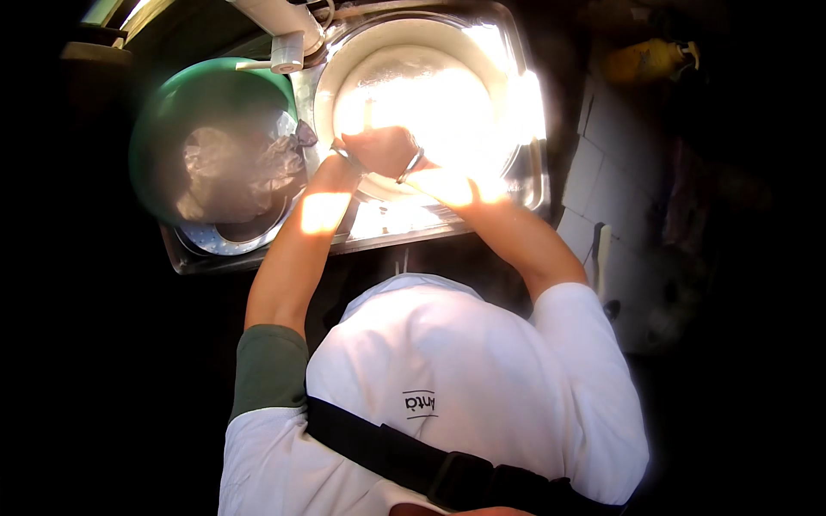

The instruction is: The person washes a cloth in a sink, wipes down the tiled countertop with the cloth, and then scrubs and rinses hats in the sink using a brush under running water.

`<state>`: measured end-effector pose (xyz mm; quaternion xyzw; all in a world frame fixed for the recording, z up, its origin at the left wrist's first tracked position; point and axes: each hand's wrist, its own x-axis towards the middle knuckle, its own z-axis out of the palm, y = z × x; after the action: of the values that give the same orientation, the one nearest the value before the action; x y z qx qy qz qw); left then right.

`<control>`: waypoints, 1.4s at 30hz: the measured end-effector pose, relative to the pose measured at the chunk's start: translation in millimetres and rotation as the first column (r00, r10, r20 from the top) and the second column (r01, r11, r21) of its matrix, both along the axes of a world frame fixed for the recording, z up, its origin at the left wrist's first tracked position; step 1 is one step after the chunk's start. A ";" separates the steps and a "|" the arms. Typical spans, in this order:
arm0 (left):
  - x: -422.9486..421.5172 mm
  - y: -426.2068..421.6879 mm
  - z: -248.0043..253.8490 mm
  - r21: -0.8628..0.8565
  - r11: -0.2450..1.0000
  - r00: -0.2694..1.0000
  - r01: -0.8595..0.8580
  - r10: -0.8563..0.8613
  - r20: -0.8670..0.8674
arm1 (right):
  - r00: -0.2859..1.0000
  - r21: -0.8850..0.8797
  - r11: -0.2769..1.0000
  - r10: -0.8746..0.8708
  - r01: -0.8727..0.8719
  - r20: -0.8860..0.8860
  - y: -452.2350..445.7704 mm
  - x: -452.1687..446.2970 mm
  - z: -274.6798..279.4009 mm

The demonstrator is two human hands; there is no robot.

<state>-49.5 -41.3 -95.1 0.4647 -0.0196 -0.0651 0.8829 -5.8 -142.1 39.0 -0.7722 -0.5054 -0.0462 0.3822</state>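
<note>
Both forearms reach forward over a metal sink, and the hands meet above the near part of a large round white basin (344, 64). My left hand (360, 148) and my right hand (392, 148) overlap or touch each other, with a bracelet or band at each wrist. Strong glare washes out the basin's inside, where a wet, shiny surface shows. The fingers cannot be made out, nor anything that they hold.
Left of the basin, a green bowl (155, 129) holds a crumpled translucent bag (215, 172), with a blue-patterned dish (206, 241) beneath. A faucet (288, 52) juts in above. A yellow pump bottle (641, 62) stands right, beside white tiles (594, 163).
</note>
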 end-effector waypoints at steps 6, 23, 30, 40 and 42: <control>17.2 -16.9 67.2 0.028 0.842 0.636 -0.539 0.429 -0.641 | 0.955 -0.244 0.948 -0.248 0.204 -0.163 -9.4 71.3 -42.4; -37.4 9.2 69.0 0.312 0.863 0.531 -0.398 0.494 -0.688 | 0.844 -0.573 0.635 -0.274 0.519 0.461 -10.5 126.8 -120.9; -26.3 4.8 100.7 -0.013 0.933 0.506 -0.360 0.184 -0.843 | 0.991 -0.633 0.772 -0.122 0.056 -0.061 14.2 57.7 -63.4; -2.9 -1.2 67.5 -0.446 0.675 0.636 -0.588 0.045 -0.771 | 0.886 0.025 0.993 0.114 -0.115 -0.450 -12.1 -24.2 36.8; 1.1 -5.6 54.0 -0.448 0.599 0.624 -0.664 0.114 -0.773 | 0.817 -0.281 0.960 -0.174 0.015 -0.549 -7.9 -16.7 24.3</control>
<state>-48.4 -46.9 -41.1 0.0260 0.3898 -0.0041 0.9205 -22.5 -150.0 63.2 -0.8188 -0.3306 0.2347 0.4064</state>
